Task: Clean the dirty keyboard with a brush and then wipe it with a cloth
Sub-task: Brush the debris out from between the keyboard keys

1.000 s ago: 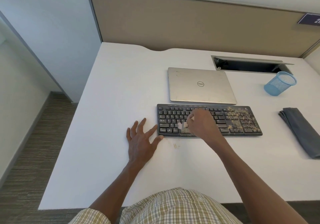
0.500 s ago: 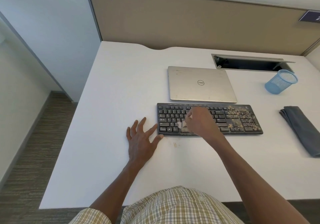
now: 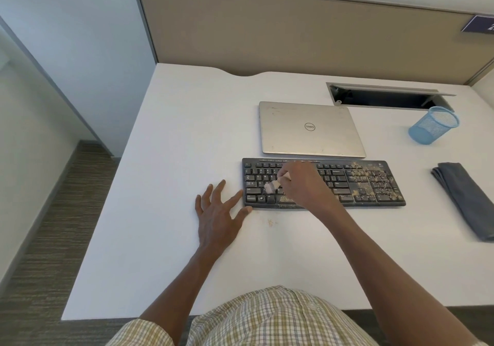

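White and backed by a beige partition, the desk [image 3: 171, 158] carries a cleaning job at its brushing stage. At left, the person's left hand [image 3: 216, 212] lies flat on the surface with fingers spread wide and holding nothing; its thumb and forefinger touch the keyboard's near-left corner, apparently bracing the board so it does not slide under the strokes. The black keyboard [image 3: 369, 185] sits square before the person, just in front of a closed silver laptop [image 3: 310, 129]. Over the letter keys, the right hand [image 3: 302, 185] is curled around a small brush [image 3: 272, 185], its pale bristles blurred and pointing down-left onto the keys. Tan crumbs [image 3: 374, 174] cover the number pad and right-hand keys, while the left keys look largely clear, suggesting the sweep has more ground to cover rightward. A few specks [image 3: 271, 222] lie on the desk just in front of the keyboard. Farther right, a blue mesh cup [image 3: 433, 126] stands near the cable tray, and the folded grey cloth [image 3: 467, 198] waits untouched, well apart from the keyboard, presumably for the wiping step.
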